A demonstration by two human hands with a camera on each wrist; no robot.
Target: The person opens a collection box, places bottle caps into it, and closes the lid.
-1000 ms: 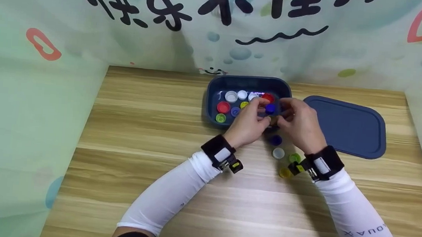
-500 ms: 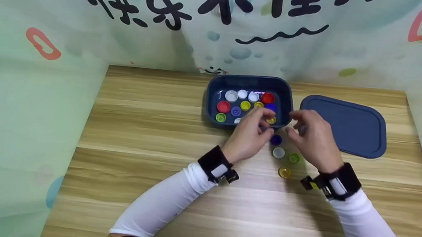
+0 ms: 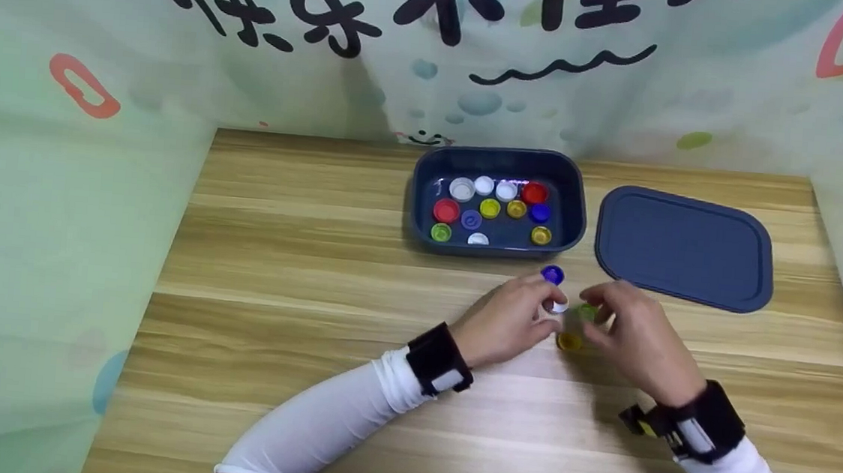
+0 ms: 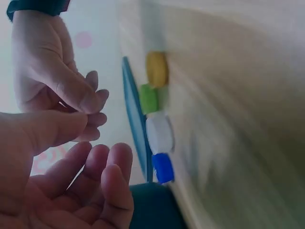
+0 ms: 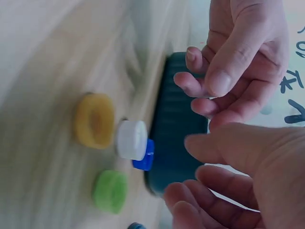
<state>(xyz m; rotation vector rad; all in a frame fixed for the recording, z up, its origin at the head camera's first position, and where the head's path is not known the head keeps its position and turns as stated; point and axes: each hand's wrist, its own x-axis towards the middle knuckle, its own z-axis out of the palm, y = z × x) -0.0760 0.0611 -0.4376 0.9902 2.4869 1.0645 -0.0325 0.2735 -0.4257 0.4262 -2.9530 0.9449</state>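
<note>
My left hand (image 3: 509,322) hovers over the table beside a white bottle cap (image 5: 132,139), its fingers loosely bent with nothing between them. Facing it, my right hand (image 3: 639,333) is above a green bottle cap (image 4: 148,98), thumb and fingers apart. Both wrist views show gaps between thumb and fingertips. A yellow bottle cap (image 5: 94,121) and a blue bottle cap (image 3: 552,275) lie close by on the wood. In the head view the fingers partly cover the white and green caps.
A dark blue box (image 3: 421,242) at the back holds several colourful caps, among them a red cap (image 3: 446,210). Its flat lid (image 3: 684,246) lies to the right. A printed cloth (image 3: 312,100) hangs behind the table.
Both hands have come back from the box toward the loose caps on the table. A yellow cap that was between the fingers now lies in the box.
</note>
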